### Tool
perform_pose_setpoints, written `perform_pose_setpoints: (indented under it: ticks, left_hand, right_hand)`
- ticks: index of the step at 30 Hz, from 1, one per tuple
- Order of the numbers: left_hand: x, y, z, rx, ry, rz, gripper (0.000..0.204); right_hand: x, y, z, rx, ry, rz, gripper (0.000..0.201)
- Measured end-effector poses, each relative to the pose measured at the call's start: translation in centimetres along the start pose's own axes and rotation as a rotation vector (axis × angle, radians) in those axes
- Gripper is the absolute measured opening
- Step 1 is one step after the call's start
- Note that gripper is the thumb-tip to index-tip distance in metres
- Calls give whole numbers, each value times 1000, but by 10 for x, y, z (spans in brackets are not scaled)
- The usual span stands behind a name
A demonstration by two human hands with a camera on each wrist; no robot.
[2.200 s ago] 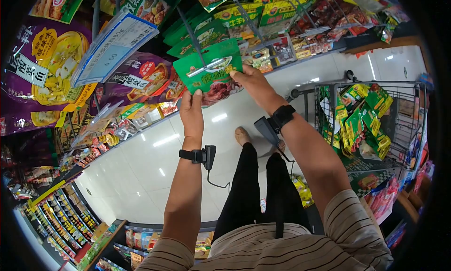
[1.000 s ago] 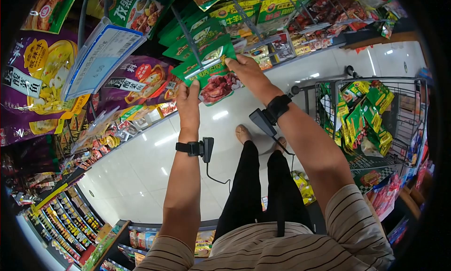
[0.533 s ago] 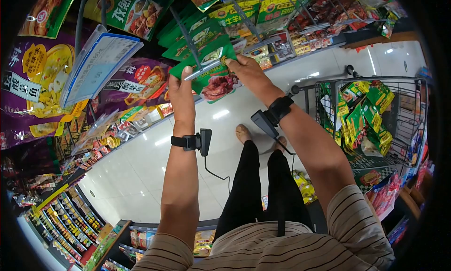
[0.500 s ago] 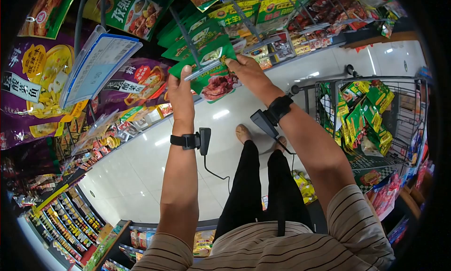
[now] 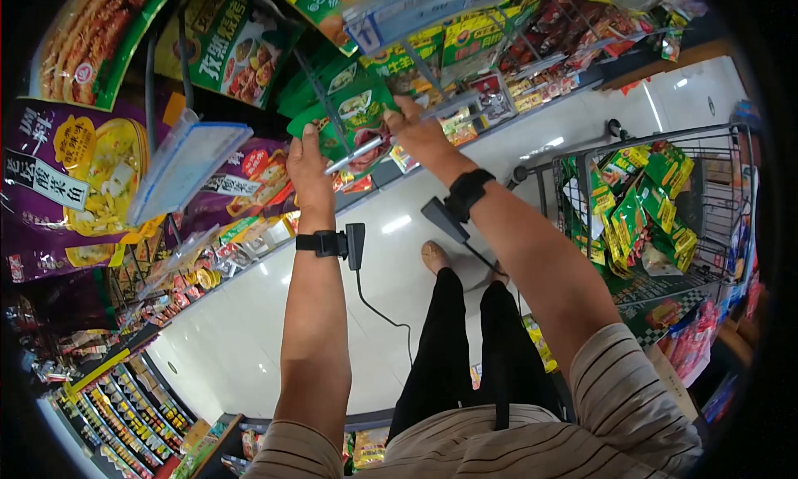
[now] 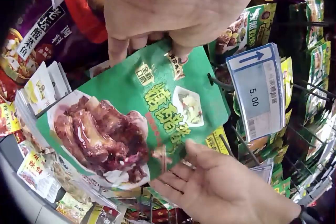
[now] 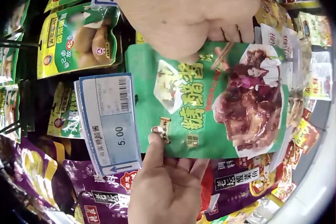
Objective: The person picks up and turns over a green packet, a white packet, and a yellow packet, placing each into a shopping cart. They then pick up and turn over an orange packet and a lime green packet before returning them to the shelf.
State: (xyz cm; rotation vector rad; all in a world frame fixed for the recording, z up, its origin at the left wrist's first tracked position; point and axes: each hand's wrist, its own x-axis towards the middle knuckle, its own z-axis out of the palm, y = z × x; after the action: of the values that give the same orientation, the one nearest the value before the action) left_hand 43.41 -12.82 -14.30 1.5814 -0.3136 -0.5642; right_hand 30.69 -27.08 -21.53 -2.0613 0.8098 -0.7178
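A green seasoning packet [image 5: 363, 112] with a picture of glazed ribs hangs on a metal hook [image 6: 223, 83] of the rack. My left hand [image 5: 310, 176] pinches one side edge, thumb on the front and fingers behind. On the opposite edge my right hand [image 5: 426, 140] grips it the same way. In the left wrist view the hook meets the packet's punched top end. A blue-edged price tag [image 7: 110, 124] sits at the hook's front end, seen edge-on in the head view. More green packets [image 5: 312, 84] hang farther back.
Large purple packets [image 5: 75, 171] hang to the left, beside another price tag [image 5: 187, 163]. Hooks with yellow-green packets [image 5: 478, 39] stick out on the right. A wire shopping cart [image 5: 736, 188] holding several packets [image 5: 636, 196] stands at the right on the tiled floor.
Both hands have moved the packet farther back along the hook, so the tag's edge now lies in front of its lower part. My left hand has shifted outward; the head view has tilted slightly.
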Motion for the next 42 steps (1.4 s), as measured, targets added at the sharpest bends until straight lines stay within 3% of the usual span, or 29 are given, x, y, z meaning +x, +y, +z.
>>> perform_pose_setpoints:
  ticks: [2, 4, 8, 11, 12, 14, 16, 17, 18, 19, 20, 21, 23, 26, 30, 32, 36, 42]
  left_hand:
    - [12, -10, 2, -43, 45, 6, 28]
    - [17, -8, 3, -1, 77, -44, 28]
    - [25, -4, 12, -100, 140, -53, 29]
    - [36, -13, 5, -120, 96, -78, 20]
    - [49, -34, -14, 644, 64, 394, 21]
    - [59, -57, -56, 1236, -159, 834, 52]
    - [31, -37, -41, 765, -253, 566, 48]
    - [26, -36, -43, 736, -261, 502, 44]
    - [21, -36, -47, 706, -266, 438, 41]
    - [15, -35, -50, 677, -268, 376, 37]
    - [13, -41, -57, 922, -224, 600, 36]
    - [4, -46, -56, 651, -235, 365, 37]
    - [-15, -44, -60, 369, -351, -10, 45]
    - [-79, -32, -24, 168, -190, -158, 47]
    - [-141, -61, -21, 310, -341, -302, 46]
    - [-177, -64, -5, 345, -393, -503, 46]
    - [-248, -50, 40, 434, -593, -659, 47]
    - [-326, -25, 136, 500, -787, -676, 48]
  right_hand:
    - [-17, -20, -13, 314, -92, 363, 33]
    - [-34, -11, -24, 216, -182, 246, 38]
    - [-93, -4, -36, 355, -176, 407, 39]
    - [-129, -6, -54, 472, -231, 502, 36]
    - [-139, -7, -62, 514, -257, 545, 35]
    - [-167, 0, -61, 778, -237, 702, 27]
    - [-193, -7, -88, 902, -263, 668, 26]
    - [-205, -10, -102, 964, -278, 652, 25]
    - [-207, -29, -118, 845, -165, 654, 18]
    - [-213, -30, -126, 757, -178, 763, 17]
    - [-222, -21, -129, 703, -273, 836, 19]
    - [-235, -16, -137, 774, -242, 830, 19]
    - [-248, -18, -159, 843, -222, 855, 19]
    - [-258, -35, -200, 828, -222, 950, 21]
    - [-276, -33, -216, 836, -203, 945, 22]
    - [-282, -30, -226, 852, -219, 903, 22]
    - [-294, -27, -263, 881, -239, 845, 21]
    - [-317, 14, -361, 897, -138, 824, 21]
